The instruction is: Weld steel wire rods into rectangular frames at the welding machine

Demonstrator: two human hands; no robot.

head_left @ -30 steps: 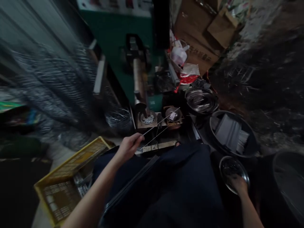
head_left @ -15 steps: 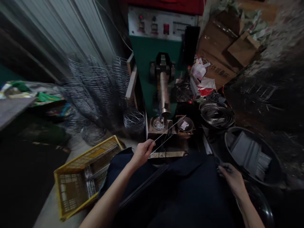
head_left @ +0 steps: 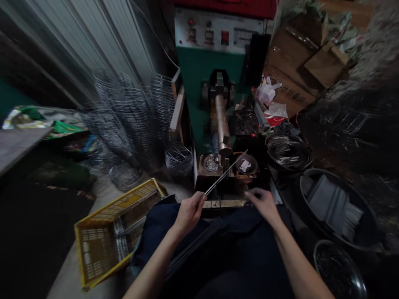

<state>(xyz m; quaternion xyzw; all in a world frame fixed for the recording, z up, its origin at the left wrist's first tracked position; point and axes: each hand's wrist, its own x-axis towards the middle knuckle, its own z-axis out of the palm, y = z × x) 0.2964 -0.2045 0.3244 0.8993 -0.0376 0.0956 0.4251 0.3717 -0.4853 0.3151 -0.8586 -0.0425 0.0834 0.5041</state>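
My left hand (head_left: 189,211) is closed in a pinch on thin metal rods (head_left: 220,179). The rods slant up and to the right, their far ends near a dark round dish (head_left: 246,164) with a white scrap in it. My right hand (head_left: 263,204) hovers above my lap, right of the rods and apart from them. Its thumb and forefinger look spread, with the tips somewhat blurred and nothing visible between them. Ahead stands a green machine (head_left: 212,66) with a metal cylinder arm (head_left: 222,122) over a dish of small shiny metal pieces (head_left: 211,163).
At the left sits a yellow crate (head_left: 120,199) holding metal rods, with stacked wire rings (head_left: 134,108) behind it. On the right are a pan of wire coils (head_left: 288,151), a black tub of grey strips (head_left: 327,203) and a dark bowl (head_left: 339,270). Cardboard (head_left: 289,62) leans behind.
My right hand has come from beside the black tub inward and up, over my lap. The rods in my left hand now lie closer together. The view has shifted slightly.
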